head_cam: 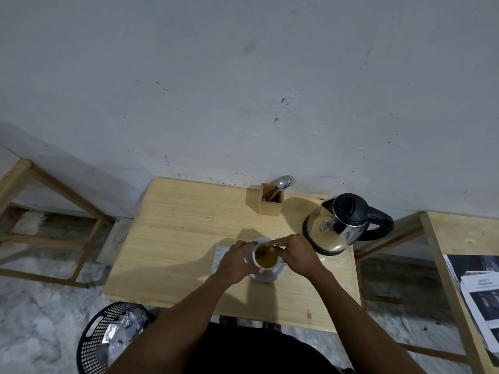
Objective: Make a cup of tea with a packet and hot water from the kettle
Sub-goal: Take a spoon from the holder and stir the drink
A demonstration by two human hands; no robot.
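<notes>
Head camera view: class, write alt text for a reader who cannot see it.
A left hand steadies a white cup of amber tea on a saucer while the right hand holds something thin over it. The wooden table also holds a steel kettle and a wooden holder with cutlery.

Printed papers (478, 295) at the right edge carry dark headings, too small and blurred to read.
</notes>
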